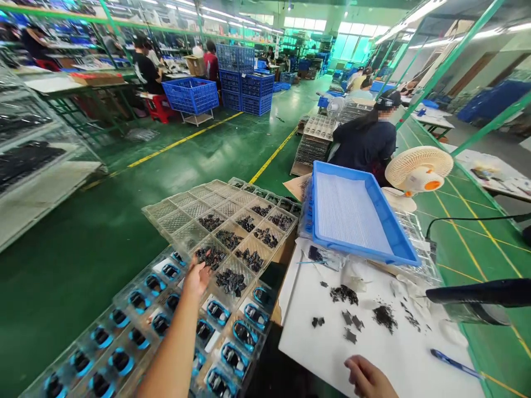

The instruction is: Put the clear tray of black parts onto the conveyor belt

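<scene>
My left hand [197, 279] reaches over a clear plastic compartment tray [182, 213], its fingers apart and nearest to a heap of small black parts [211, 257]. Beneath that arm lies a clear tray of blue-ringed black components [232, 337], set in separate cells. My right hand [365, 378] rests at the near edge of a white work surface [373, 354], holding nothing visible. Scattered on that surface are black fragments [385, 317] and crumpled white paper [352, 276]. A blue-rimmed tray [352, 213] with a white ribbed liner sits tilted just beyond them.
A desk fan [418, 168] stands past the blue tray, beside a seated worker in dark clothes [365, 141]. A blue pen [454, 363] and a black tool handle [477, 293] lie at right. Stacked blue crates, shelving and more workers fill the green-floored hall.
</scene>
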A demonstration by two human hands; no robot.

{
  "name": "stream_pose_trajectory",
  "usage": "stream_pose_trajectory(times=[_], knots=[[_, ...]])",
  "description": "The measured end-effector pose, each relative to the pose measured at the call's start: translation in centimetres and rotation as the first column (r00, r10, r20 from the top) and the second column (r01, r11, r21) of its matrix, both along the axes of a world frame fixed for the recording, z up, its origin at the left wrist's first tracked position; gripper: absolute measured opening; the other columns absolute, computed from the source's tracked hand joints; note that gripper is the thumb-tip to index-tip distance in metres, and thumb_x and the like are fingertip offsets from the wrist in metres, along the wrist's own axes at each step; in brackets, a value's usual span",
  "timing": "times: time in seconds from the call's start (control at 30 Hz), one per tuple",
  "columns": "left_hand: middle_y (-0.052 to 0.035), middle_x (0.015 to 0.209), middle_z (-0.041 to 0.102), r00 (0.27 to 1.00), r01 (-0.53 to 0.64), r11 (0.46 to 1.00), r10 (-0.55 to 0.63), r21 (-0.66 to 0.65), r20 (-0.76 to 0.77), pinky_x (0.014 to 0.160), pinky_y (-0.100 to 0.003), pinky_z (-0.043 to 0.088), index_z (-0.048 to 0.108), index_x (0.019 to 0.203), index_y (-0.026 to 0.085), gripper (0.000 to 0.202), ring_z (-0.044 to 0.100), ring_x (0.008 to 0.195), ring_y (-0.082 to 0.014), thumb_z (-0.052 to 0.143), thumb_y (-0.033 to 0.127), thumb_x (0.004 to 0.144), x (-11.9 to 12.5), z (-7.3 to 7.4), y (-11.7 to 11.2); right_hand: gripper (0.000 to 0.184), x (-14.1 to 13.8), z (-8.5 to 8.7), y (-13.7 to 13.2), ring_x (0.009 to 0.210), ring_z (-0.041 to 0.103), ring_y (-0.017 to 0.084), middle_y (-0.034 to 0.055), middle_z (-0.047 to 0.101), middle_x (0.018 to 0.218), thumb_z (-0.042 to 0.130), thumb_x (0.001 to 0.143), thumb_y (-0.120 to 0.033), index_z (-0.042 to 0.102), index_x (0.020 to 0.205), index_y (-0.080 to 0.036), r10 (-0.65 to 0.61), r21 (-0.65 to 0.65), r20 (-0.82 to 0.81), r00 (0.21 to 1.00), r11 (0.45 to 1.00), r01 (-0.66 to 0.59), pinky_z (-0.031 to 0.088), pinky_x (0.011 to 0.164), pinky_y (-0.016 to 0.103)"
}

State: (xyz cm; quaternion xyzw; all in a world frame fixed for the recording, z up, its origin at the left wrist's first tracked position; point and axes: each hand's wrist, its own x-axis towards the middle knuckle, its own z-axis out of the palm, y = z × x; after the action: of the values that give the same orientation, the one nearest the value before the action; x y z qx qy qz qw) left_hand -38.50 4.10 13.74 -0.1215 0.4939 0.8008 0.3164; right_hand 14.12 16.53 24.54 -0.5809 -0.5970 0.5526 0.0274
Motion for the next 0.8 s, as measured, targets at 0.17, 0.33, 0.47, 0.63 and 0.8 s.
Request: stream_pose_trajectory(times=[0.17,0.33,0.47,0.63,0.8], knots=[[0.0016,0.100,0.076,0.995,-0.028,1.000,0.027,-0.004,-0.094,0.067,-0.028,0.060,0.058,0.130,0.034,0.061,0.073,0.070,-0.0159,0.054,0.006,0.075,1.9,3.1,-5.1,0.041,-7.0,-0.6,0.4,0.062,0.056,0.017,0.0004,0.060,0.064,0.069,0.076,-0.061,0.064,0.073,-0.020,0.020,-0.165,-0.333,0.943,0.983,-0.079,0.046,0.058,0.029],[-0.0025,0.105,0.075,0.986,-0.068,0.998,0.067,0.000,-0.154,0.068,-0.031,0.061,0.060,0.129,0.029,0.061,0.074,0.072,-0.0187,0.056,0.006,0.072,6.0,7.5,-10.6,0.051,-12.0,-1.2,-0.8,0.096,0.064,0.022,0.0064,0.065,0.109,0.073,0.077,-0.057,0.060,0.114,-0.024,-0.054,-0.344,-0.496,0.867,0.929,-0.139,0.055,0.079,0.036],[-0.0025,0.105,0.075,0.980,-0.098,0.995,0.093,-0.021,-0.178,0.068,-0.033,0.062,0.060,0.128,0.030,0.061,0.074,0.075,-0.0208,0.059,0.008,0.070,10.4,10.6,-14.7,0.057,-14.1,0.1,-2.8,0.115,0.060,0.024,0.0082,0.058,0.130,0.072,0.080,-0.056,0.051,0.124,-0.028,-0.146,-0.472,-0.612,0.777,0.856,-0.211,0.053,0.089,0.039],[-0.0016,0.114,0.074,0.981,-0.024,0.998,0.013,-0.056,-0.193,0.070,-0.038,0.064,0.060,0.128,0.036,0.066,0.074,0.091,-0.0273,0.063,0.011,0.067,14.9,13.4,-18.5,0.052,-12.6,2.4,-6.8,0.108,0.063,0.020,0.0034,0.061,0.127,0.072,0.082,-0.050,0.049,0.125,-0.031,-0.301,-0.532,-0.719,0.627,0.818,-0.217,0.051,0.091,0.038],[0.0045,0.124,0.070,0.957,0.182,0.980,-0.196,-0.083,-0.213,0.080,-0.039,0.063,0.059,0.129,0.045,0.067,0.071,0.105,-0.0273,0.068,0.018,0.069,15.3,13.8,-22.9,0.051,-9.9,3.2,-13.6,0.095,0.069,0.020,0.0048,0.068,0.119,0.075,0.081,-0.044,0.053,0.125,-0.029,-0.396,-0.521,-0.779,0.486,0.840,-0.151,0.051,0.086,0.037]])
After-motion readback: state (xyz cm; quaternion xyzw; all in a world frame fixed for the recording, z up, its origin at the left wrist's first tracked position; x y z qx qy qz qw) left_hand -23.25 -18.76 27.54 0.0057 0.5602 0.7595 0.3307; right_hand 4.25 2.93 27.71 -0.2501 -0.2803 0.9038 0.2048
